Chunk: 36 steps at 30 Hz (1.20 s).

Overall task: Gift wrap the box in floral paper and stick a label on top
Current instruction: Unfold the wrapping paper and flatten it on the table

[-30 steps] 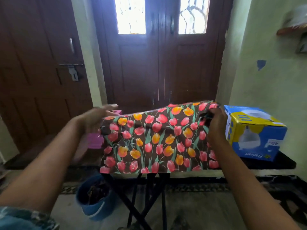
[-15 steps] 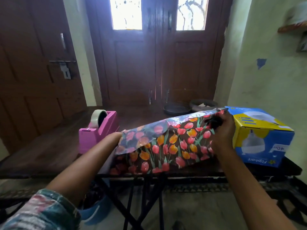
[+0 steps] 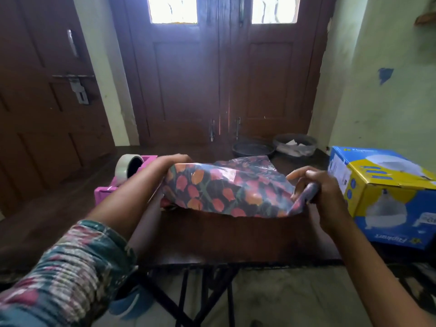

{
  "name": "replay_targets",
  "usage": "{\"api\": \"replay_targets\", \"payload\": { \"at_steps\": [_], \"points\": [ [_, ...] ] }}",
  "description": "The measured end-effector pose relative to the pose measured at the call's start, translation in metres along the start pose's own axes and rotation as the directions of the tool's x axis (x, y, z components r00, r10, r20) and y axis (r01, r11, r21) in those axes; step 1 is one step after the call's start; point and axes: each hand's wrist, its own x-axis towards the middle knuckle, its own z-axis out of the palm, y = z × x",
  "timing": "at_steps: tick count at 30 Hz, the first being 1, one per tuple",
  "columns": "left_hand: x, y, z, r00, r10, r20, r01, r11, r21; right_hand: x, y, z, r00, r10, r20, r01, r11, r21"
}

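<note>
The floral paper (image 3: pixel 226 190), dark with red and orange tulips, is held low over the middle of the dark wooden table (image 3: pixel 212 237), sagging and crumpled. My left hand (image 3: pixel 175 161) grips its left edge from behind. My right hand (image 3: pixel 316 185) pinches its right corner. The blue and yellow box (image 3: pixel 387 197) stands on the table's right end, just right of my right hand. No label is visible.
A pink tape dispenser (image 3: pixel 120 182) with a tape roll sits on the table at the left, behind my left forearm. Two dark bowls (image 3: pixel 273 147) lie on the floor by the brown doors. A blue bucket (image 3: pixel 132 303) stands under the table.
The paper hung over the table's front edge a second ago. Both hands have lifted it, swung it back and lowered it over the tabletop. The view has tilted down.
</note>
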Motion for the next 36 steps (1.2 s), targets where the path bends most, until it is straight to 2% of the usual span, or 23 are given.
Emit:
{"api": "replay_targets", "payload": {
  "at_steps": [2,4,6,7,9,10,12,13,14,16,17,18,21,24,27,29,33,36],
  "points": [
    [0.055,-0.032,-0.016,0.991,-0.052,0.120,0.043,0.996,0.076,-0.003,0.002,-0.007,0.976,0.096,0.195,-0.067,0.986,-0.150],
    [0.057,-0.036,-0.019,0.976,-0.066,0.209,0.030,0.985,0.171,-0.004,-0.006,-0.008,0.916,0.259,0.305,-0.174,0.944,-0.280],
    [-0.001,-0.014,-0.010,0.973,-0.032,0.228,-0.037,0.956,0.291,-0.001,-0.013,-0.006,0.898,0.341,0.278,-0.217,0.893,-0.393],
    [-0.020,-0.008,-0.005,0.978,-0.016,0.208,-0.048,0.953,0.299,0.004,-0.016,-0.005,0.918,0.324,0.229,-0.201,0.877,-0.435],
    [-0.026,-0.018,0.002,0.989,-0.028,0.142,-0.028,0.926,0.376,0.017,-0.021,-0.001,0.975,0.192,0.111,-0.120,0.876,-0.467],
    [-0.032,-0.019,0.007,0.983,-0.027,0.180,-0.048,0.915,0.400,0.022,-0.024,0.003,0.988,0.131,0.087,-0.074,0.875,-0.479],
    [-0.030,-0.023,0.017,0.957,-0.029,0.287,-0.106,0.891,0.441,0.031,-0.025,0.016,0.970,0.141,0.198,0.002,0.810,-0.586],
    [-0.030,-0.021,0.021,0.939,0.029,0.342,-0.192,0.871,0.453,0.033,-0.023,0.024,0.926,0.236,0.296,0.027,0.738,-0.674],
    [-0.032,-0.020,0.022,0.930,0.060,0.362,-0.237,0.853,0.465,0.034,-0.019,0.032,0.849,0.375,0.373,0.041,0.658,-0.752],
    [-0.031,-0.021,0.021,0.931,0.069,0.359,-0.246,0.846,0.474,0.035,-0.008,0.048,0.669,0.617,0.415,0.057,0.514,-0.856],
    [-0.031,-0.022,0.021,0.927,0.077,0.368,-0.253,0.852,0.459,0.035,-0.002,0.055,0.615,0.669,0.417,0.077,0.475,-0.876],
    [-0.031,-0.021,0.021,0.929,0.077,0.362,-0.245,0.862,0.444,0.035,0.006,0.060,0.597,0.687,0.415,0.101,0.449,-0.888],
    [-0.028,-0.018,0.022,0.935,0.095,0.341,-0.249,0.861,0.443,0.037,0.030,0.074,0.631,0.703,0.327,0.126,0.324,-0.938],
    [-0.023,-0.017,0.021,0.948,0.140,0.285,-0.277,0.803,0.528,0.026,0.041,0.088,0.701,0.685,0.198,0.050,0.229,-0.972],
    [-0.019,-0.016,0.026,0.967,0.238,0.091,-0.240,0.730,0.640,0.012,0.045,0.104,0.791,0.601,0.112,-0.009,0.195,-0.981],
    [-0.021,-0.012,0.034,0.970,0.243,-0.010,-0.187,0.770,0.610,0.009,0.048,0.113,0.812,0.579,0.069,-0.042,0.176,-0.983],
    [-0.027,-0.007,0.055,0.980,0.135,0.145,-0.188,0.860,0.475,0.014,0.047,0.126,0.818,0.576,0.012,-0.074,0.126,-0.989],
    [-0.022,-0.011,0.063,0.992,0.073,0.104,-0.117,0.846,0.519,0.027,0.045,0.123,0.868,0.497,0.017,-0.048,0.119,-0.992]
  ]
}}
